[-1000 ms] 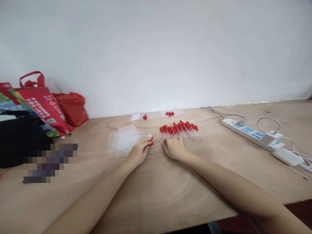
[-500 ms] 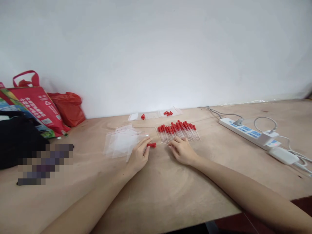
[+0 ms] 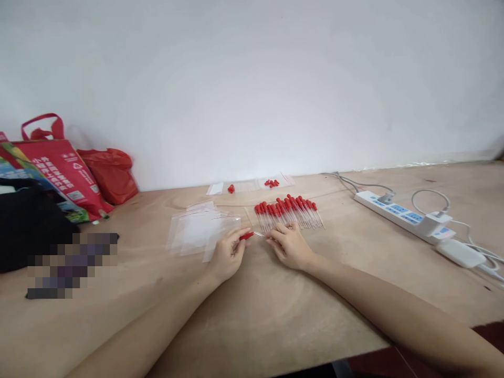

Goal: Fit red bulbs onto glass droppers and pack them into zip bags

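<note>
My left hand (image 3: 228,255) is closed on a red rubber dropper bulb (image 3: 246,236), its open end turned to the right. In my right hand (image 3: 290,245) a thin clear dropper tube (image 3: 259,234) is pinched, its left end at or very near the bulb's mouth; I cannot tell whether it has entered. Just beyond my right hand lies a row of droppers with red bulbs (image 3: 289,205) and clear tubes. Another loose tube (image 3: 248,216) lies left of that row. Several clear zip bags (image 3: 192,231) overlap beside my left hand.
By the wall lie more tubes in a clear bag (image 3: 246,187) and loose red bulbs (image 3: 271,183). A white power strip (image 3: 394,210) with cords stands at right. Red bags (image 3: 110,176) and a black bag (image 3: 31,231) occupy the left side.
My right hand has picked up a tube from beside the row and brought its end to the bulb. My left hand has turned the bulb slightly.
</note>
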Tool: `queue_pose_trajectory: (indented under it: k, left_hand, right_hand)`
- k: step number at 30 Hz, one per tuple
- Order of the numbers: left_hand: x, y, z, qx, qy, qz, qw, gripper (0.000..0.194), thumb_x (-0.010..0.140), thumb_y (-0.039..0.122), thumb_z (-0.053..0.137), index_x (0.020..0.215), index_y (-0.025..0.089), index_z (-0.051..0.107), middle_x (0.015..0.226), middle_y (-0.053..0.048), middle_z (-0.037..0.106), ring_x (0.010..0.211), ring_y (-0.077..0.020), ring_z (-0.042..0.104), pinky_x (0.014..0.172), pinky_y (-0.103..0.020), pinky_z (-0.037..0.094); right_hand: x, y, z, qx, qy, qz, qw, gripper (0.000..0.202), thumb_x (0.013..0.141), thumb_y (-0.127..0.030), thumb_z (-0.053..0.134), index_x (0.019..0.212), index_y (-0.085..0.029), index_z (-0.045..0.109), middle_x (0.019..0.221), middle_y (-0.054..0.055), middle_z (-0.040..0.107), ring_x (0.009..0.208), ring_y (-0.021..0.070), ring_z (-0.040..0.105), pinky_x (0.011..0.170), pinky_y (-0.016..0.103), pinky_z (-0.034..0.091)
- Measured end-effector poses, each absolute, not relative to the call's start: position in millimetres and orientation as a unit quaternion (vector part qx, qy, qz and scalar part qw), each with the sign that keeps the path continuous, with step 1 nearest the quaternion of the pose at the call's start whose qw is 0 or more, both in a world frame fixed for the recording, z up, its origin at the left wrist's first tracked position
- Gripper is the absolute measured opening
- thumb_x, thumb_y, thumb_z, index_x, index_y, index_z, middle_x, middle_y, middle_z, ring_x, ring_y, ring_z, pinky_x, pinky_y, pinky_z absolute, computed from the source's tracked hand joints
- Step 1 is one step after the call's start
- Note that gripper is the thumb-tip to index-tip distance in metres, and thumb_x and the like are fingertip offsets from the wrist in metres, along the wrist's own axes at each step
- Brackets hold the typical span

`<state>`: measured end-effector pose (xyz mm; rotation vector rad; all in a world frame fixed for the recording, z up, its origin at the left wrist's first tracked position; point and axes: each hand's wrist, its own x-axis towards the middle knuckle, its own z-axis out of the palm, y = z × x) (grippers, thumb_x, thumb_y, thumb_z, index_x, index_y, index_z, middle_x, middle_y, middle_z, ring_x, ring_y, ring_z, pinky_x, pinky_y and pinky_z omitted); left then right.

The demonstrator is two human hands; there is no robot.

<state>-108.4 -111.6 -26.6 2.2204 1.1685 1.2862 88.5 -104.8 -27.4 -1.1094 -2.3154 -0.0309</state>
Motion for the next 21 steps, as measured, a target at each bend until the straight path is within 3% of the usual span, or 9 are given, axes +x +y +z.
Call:
queue_pose_trajectory:
  k: [4,9,21]
  left_hand:
    - [-107.9,-109.7,-31.2,0.76,0.43,0.45,0.186,0.024,0.079,0.028,0.05,0.095,0.015,0.062,0.1,-0.008,0.064,0.088,-0.0193,0.062,0.072,-0.032,0.055]
    - [-109.8,-110.5,-28.0,0.781,0.424,0.436,0.142,0.022,0.083,0.028,0.047,0.088,0.016,0.063,0.077,-0.003,0.068,0.065,-0.0146,0.062,0.061,-0.026,0.052]
    - [-110.4,-119.2,-19.9,0.851,0.349,0.393,0.016,0.017,0.085,0.023,0.045,0.082,0.018,0.06,0.071,-0.001,0.066,0.066,-0.0138,0.06,0.064,-0.027,0.045]
  right_hand:
    - [86.1,-106.5,-28.2,-0.397,-0.87,-0.004,0.291,0.018,0.084,-0.019,0.04,0.093,-0.018,0.056,0.088,0.004,0.058,0.079,0.0138,0.05,0.078,0.032,0.023]
    - [87.7,-106.1,-27.6,-0.375,-0.88,-0.007,0.291,0.02,0.084,-0.018,0.038,0.092,-0.018,0.057,0.088,0.005,0.057,0.078,0.0138,0.049,0.08,0.033,0.022]
    - [98.2,-99.9,-25.6,-0.334,-0.894,-0.149,0.261,0.034,0.075,-0.005,0.036,0.091,-0.023,0.061,0.087,0.004,0.053,0.066,0.0112,0.043,0.084,0.039,0.016]
